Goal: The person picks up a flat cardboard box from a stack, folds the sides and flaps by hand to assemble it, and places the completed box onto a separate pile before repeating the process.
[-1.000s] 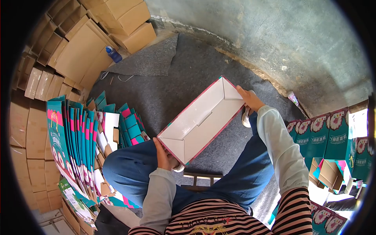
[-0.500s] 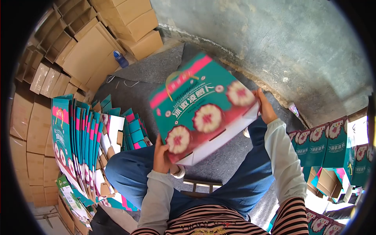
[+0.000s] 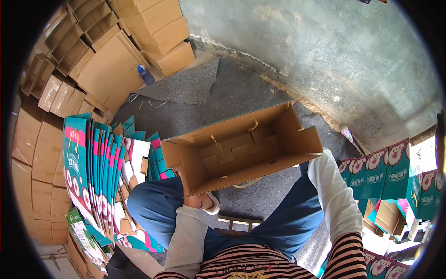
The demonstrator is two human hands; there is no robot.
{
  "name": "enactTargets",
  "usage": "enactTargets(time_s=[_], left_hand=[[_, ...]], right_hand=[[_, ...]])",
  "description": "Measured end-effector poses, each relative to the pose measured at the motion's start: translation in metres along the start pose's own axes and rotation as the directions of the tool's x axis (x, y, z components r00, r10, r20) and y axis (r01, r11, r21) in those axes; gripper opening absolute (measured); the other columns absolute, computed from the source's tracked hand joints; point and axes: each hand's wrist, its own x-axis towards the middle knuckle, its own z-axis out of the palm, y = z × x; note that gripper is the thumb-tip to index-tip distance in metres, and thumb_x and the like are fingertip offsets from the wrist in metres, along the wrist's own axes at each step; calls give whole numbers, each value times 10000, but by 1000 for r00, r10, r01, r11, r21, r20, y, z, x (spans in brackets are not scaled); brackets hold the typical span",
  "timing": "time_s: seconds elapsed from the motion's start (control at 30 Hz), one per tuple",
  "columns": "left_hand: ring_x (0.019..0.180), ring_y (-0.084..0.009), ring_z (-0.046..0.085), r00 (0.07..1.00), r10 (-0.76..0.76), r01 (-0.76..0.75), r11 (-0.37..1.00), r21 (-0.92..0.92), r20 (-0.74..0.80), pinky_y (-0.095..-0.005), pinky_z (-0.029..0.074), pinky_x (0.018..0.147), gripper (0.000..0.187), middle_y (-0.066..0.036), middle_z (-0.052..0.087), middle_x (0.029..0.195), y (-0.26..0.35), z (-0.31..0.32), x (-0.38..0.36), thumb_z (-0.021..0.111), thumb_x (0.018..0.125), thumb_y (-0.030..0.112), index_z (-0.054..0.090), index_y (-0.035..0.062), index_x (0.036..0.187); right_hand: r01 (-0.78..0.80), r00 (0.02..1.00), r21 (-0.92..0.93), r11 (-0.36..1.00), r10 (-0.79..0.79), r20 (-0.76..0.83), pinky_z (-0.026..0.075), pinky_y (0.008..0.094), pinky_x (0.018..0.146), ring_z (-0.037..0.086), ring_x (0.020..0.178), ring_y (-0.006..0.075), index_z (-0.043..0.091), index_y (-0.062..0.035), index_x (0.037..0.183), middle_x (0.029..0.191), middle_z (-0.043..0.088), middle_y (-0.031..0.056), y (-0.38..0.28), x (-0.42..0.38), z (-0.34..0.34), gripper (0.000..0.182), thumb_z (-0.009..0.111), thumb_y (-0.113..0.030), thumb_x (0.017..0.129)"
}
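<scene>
A cardboard box (image 3: 241, 151) is held above the floor between my knees, its open top facing me. Its brown inside shows, with yellow cord handles and interlocked flaps at the bottom. My left hand (image 3: 193, 199) is at the box's near left corner, with its fingers hidden behind the box. At the right end of the box, my right hand is hidden from view; only the white sleeve (image 3: 327, 172) reaches up to that corner.
Folded teal boxes (image 3: 95, 172) stand stacked at the left. Brown cartons (image 3: 160, 35) and a blue bottle (image 3: 145, 74) are behind. More teal boxes (image 3: 385, 172) line the right side, below the grey wall (image 3: 316, 51).
The box has turned from showing its printed teal side to showing its open top and inside. My right hand has gone out of sight behind it.
</scene>
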Motion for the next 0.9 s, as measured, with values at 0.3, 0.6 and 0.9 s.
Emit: enactTargets(time_s=[0.3,0.6,0.9], left_hand=[[962,-163,601,919,-383,394,883,-255,94,-313,486,853,424,-71,605,1042,6,9,4,502,958,377,505,42,1217],[928,-203,617,994,-88,59,918,393,58,-343,496,789,313,-112,614,1030,-41,18,9,605,905,173,510,31,1167],[837,-340,629,987,154,-57,624,779,-51,-412,485,733,427,-188,638,946,12,55,32,626,868,370,539,15,1090]], right_hand=[[-252,957,-158,955,270,107,470,385,920,569,1106,242,456,-49,1343,1276,549,126,13,13,-14,702,438,-601,909],[-170,971,-721,672,240,-5,511,420,828,598,1048,256,478,-30,1321,1211,585,118,36,48,-61,727,553,-579,850],[-47,992,-890,454,122,10,505,396,726,628,926,260,576,6,1186,1074,641,113,22,59,-57,668,742,-466,743]])
